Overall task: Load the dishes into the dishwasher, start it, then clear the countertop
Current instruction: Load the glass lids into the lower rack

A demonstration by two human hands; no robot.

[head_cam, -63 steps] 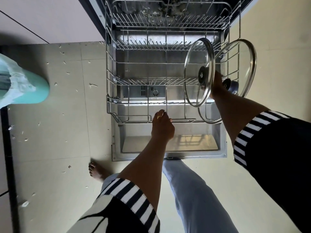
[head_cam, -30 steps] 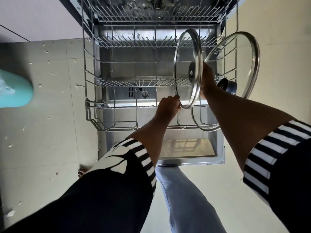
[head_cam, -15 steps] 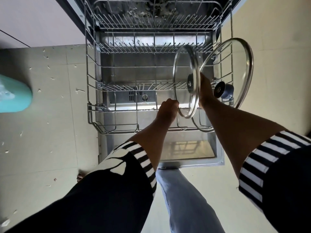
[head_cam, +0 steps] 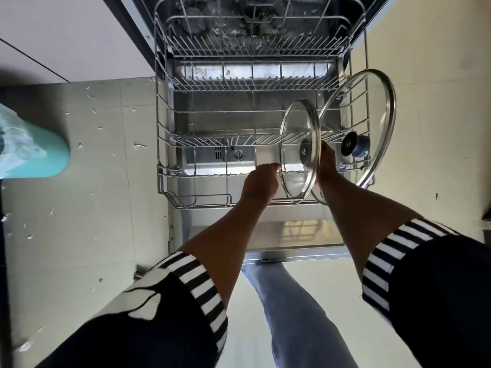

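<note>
Sleeves, striped cuffs, both forearms reach down over the open dishwasher door (head_cam: 265,235).

Left hand (head_cam: 261,181): two seconds back it rested on the front rail of the lower rack (head_cam: 164,179). It now sits at the near-left rim of the small glass lid (head_cam: 292,134), fingers curled and pinching that rim where a rack wire also crosses.

Right hand (head_cam: 326,166): on the lid's knob side, as before. Fingers mostly behind the glass; what shows through looks closed round the knob.

The small lid is lower than a second ago and stands upright, nearly edge-on. Its bottom rim is down among the wires at the rack's front right corner. Judgement: it is being seated between tines and guided by two hands, with release not yet made.

Large glass lid (head_cam: 377,107): already stands against the rack's right edge, leaning outward, knob toward the small lid. The two overlap in view; touching or apart, cannot tell. It crowds the slot, and glass on glass is the risk.

The rest of the rack, left and far, holds only tines. Loading looks barely begun.

Detergent dispenser (head_cam: 233,155) shows on the door through the rack floor. Dark specks lie beneath the wires at the far end.

Left of the rack: floor scraps (head_cam: 138,146) scattered on tile, and a teal container (head_cam: 50,158) with clear plastic bunched at its mouth, well apart. One leg in jeans (head_cam: 292,301) is below the door's near edge.
</note>
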